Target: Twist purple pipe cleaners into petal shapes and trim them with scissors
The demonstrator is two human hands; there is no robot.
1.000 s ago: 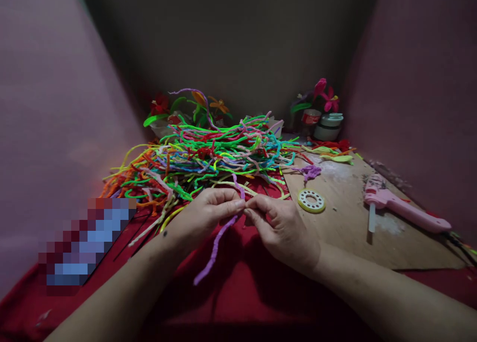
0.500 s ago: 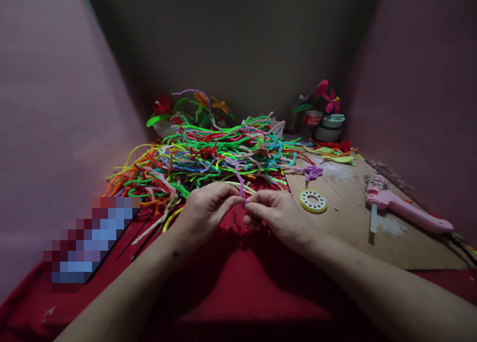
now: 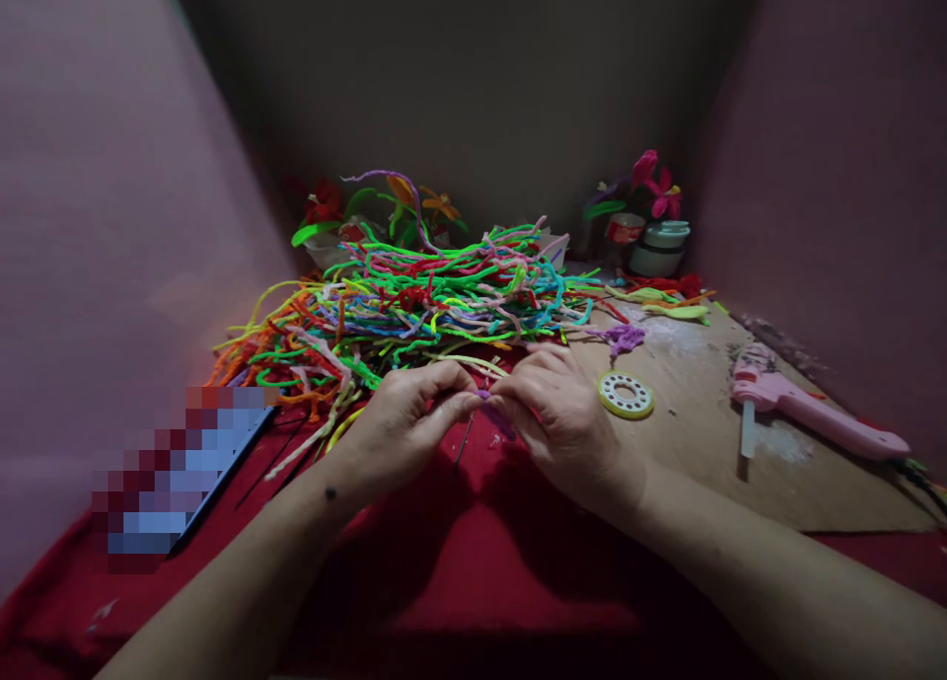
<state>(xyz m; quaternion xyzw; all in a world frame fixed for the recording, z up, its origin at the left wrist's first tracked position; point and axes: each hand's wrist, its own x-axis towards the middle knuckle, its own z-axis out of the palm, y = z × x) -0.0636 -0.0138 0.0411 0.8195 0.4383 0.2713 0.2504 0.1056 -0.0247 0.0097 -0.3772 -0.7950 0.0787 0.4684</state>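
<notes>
My left hand (image 3: 410, 414) and my right hand (image 3: 558, 418) meet fingertip to fingertip over the red cloth (image 3: 473, 571). Both pinch a purple pipe cleaner (image 3: 494, 414), of which only a short bent bit shows between the fingers. Just behind the hands lies a big heap of pipe cleaners (image 3: 421, 305) in green, orange, pink, blue and yellow.
A wooden board (image 3: 710, 443) on the right carries a yellow-green ring with holes (image 3: 625, 395), a pink glue gun (image 3: 810, 415), a small purple twisted piece (image 3: 623, 339) and leaf shapes. Pipe-cleaner flowers (image 3: 655, 191) and small pots stand at the back. A pixelated flat object (image 3: 174, 468) lies left.
The long purple tail that hung below my hands one second ago is gone from sight; the pipe cleaner is now bunched between my fingertips. My right hand's fingers have risen slightly.
</notes>
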